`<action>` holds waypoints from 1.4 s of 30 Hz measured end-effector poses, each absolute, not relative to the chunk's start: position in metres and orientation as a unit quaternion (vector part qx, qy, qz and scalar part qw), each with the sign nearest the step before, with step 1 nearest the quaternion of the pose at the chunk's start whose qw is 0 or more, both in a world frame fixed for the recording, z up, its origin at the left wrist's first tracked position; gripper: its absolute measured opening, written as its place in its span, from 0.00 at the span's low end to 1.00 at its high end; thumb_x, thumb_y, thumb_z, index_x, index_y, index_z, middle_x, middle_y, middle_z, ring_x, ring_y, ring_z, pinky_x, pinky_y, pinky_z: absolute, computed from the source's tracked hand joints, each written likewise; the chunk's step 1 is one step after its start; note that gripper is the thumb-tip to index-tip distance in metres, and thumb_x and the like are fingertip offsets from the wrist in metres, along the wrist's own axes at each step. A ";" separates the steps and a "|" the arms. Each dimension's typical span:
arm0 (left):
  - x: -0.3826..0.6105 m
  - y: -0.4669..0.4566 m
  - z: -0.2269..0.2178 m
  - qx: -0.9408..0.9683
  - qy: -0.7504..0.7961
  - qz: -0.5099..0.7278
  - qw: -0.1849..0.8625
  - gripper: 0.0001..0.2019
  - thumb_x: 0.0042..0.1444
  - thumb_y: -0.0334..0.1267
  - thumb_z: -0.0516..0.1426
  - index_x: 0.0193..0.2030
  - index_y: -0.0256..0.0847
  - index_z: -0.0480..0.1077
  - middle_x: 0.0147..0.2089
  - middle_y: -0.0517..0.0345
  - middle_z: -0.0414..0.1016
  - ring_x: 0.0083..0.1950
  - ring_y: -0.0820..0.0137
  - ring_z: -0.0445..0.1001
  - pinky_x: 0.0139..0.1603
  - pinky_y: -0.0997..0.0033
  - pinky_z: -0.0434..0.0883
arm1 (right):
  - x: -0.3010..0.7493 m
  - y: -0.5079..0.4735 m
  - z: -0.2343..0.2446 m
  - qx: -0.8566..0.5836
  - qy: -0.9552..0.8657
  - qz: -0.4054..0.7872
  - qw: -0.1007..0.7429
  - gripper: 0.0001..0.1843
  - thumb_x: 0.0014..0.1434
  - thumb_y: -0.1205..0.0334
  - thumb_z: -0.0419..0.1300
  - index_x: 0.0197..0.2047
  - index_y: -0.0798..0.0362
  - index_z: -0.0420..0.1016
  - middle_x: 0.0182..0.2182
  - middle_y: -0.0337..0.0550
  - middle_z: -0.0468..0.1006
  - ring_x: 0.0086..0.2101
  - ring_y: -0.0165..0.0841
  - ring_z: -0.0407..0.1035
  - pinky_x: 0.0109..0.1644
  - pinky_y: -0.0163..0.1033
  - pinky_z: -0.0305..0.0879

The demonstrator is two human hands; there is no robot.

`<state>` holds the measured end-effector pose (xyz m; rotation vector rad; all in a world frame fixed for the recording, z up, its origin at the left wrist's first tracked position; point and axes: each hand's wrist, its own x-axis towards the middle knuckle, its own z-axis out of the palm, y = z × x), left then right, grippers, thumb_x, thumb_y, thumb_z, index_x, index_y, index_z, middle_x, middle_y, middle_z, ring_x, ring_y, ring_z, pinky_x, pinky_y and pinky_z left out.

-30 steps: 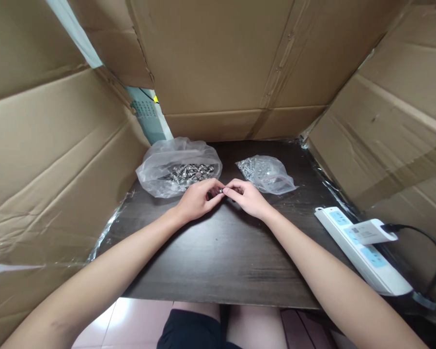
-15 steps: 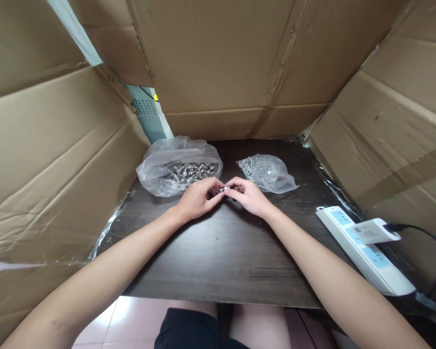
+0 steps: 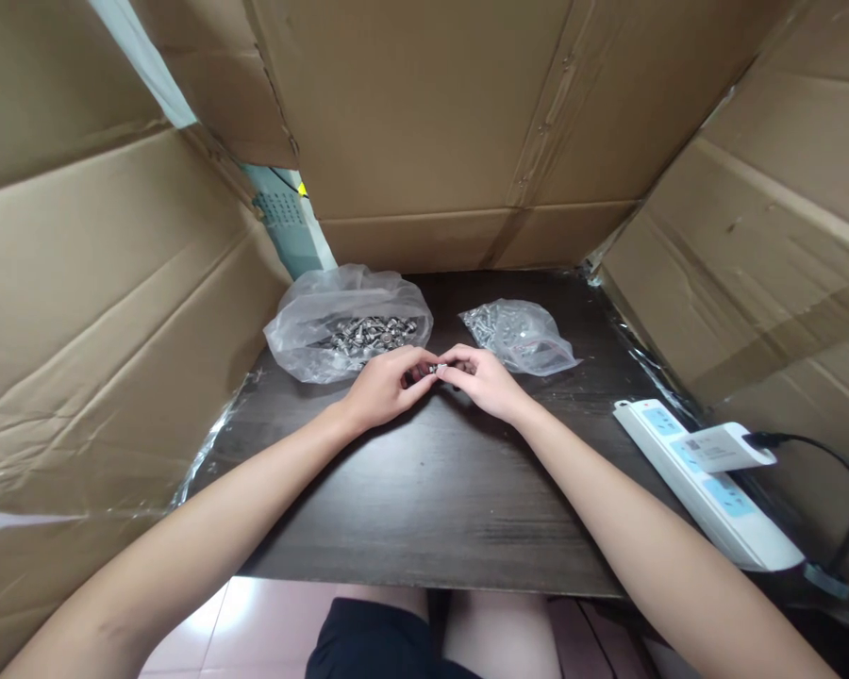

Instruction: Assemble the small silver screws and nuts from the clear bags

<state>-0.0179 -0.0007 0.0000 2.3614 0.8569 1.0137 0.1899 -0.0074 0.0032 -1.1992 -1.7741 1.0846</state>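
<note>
My left hand (image 3: 386, 387) and my right hand (image 3: 485, 382) meet fingertip to fingertip over the dark wooden table (image 3: 424, 490). Both pinch one small metal part (image 3: 435, 369), which looks like a screw with something on it. Just behind my left hand lies an open clear plastic bag (image 3: 346, 321) full of small silver metal pieces. A smaller zip bag (image 3: 520, 336) of tiny silver parts lies just behind my right hand.
Brown cardboard walls (image 3: 453, 123) close in the table on the left, back and right. A white power strip (image 3: 707, 486) with a white plug and a black cable lies at the table's right edge. My knees show below the front edge.
My fingertips have shifted slightly around the small part; the hands stay in the same place. Nothing else has moved.
</note>
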 end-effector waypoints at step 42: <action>-0.017 -0.003 0.003 0.843 0.324 0.370 0.218 0.08 0.67 0.39 0.58 0.48 0.39 0.74 0.40 0.55 0.79 0.38 0.71 0.77 0.33 0.75 0.72 | 0.187 -0.010 0.005 -0.459 -0.687 0.421 0.374 0.14 0.60 0.50 0.62 0.35 0.53 0.79 0.33 0.42 0.76 0.32 0.33 0.68 0.38 0.41 0.64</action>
